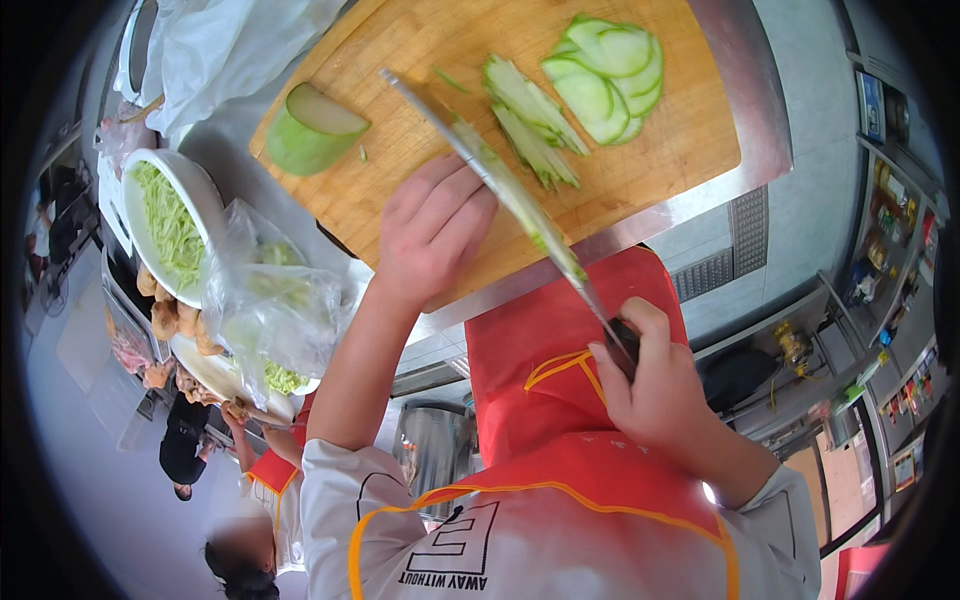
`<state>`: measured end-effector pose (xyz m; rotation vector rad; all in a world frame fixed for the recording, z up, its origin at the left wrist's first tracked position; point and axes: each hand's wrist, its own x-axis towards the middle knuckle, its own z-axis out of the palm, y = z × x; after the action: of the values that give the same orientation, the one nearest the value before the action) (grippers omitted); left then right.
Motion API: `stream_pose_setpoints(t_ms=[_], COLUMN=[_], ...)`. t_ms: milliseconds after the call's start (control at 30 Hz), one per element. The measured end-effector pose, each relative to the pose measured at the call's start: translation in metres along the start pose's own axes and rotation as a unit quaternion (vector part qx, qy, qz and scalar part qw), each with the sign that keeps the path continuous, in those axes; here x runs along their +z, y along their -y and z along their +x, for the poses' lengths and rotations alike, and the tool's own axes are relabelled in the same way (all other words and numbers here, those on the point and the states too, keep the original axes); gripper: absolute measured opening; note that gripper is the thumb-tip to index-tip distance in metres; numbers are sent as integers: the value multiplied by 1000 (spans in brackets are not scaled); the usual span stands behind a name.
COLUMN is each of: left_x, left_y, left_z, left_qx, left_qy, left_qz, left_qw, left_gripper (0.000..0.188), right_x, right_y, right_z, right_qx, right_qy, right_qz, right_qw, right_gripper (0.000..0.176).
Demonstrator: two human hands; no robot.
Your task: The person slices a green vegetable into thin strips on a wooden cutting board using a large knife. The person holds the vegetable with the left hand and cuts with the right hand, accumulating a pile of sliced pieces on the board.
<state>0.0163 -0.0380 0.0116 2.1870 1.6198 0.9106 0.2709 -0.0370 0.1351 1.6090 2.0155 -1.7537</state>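
Note:
My right hand (652, 375) grips the dark handle of a kitchen knife (487, 176), its long blade seen nearly edge-on and slanting across a wooden cutting board (420, 45). Beside the blade, my left hand (435, 225) rests with fingers curled and close together; its fingertips and whatever is under them are hidden. Thin green shreds cling along the blade's right side. To its right lie cut green strips (532, 124) and a fanned pile of round pale-green slices (607, 75). A green-skinned vegetable chunk (315, 135), cut face upward, sits at the board's left.
A white bowl (214, 199) of green shreds stands left of the board, near a clear plastic bag (277, 292). Further down are a white plate (202, 367) and pieces of raw meat (131, 349). A co-worker (277, 480) is close at lower left. The board overhangs a steel counter edge (757, 90).

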Motion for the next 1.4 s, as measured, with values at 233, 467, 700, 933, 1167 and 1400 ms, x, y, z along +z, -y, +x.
stream_pose_setpoints(t_ms=[233, 467, 700, 933, 1167, 1400], left_x=[-1, -3, -1, 0, -1, -1], left_y=[1, 2, 3, 5, 6, 4], left_z=[1, -6, -13, -14, -13, -12], left_qx=[27, 26, 37, 35, 37, 26], left_qy=[-13, 6, -3, 7, 7, 12], left_qz=[35, 16, 27, 18, 8, 2], left_qw=[999, 1000, 999, 999, 999, 1000], left_gripper=[21, 25, 26, 27, 30, 30], right_x=[-24, -26, -25, -23, -30, -29], right_y=[15, 23, 24, 19, 30, 32], right_z=[-20, -26, -32, -35, -31, -31], right_qx=[-1, 32, 28, -13, 58, 53], right_qy=[53, 79, 92, 55, 125, 108], right_qz=[-60, -83, -117, -122, -112, -106], right_qw=[997, 993, 989, 991, 984, 987], right_gripper=[39, 24, 24, 31, 21, 19])
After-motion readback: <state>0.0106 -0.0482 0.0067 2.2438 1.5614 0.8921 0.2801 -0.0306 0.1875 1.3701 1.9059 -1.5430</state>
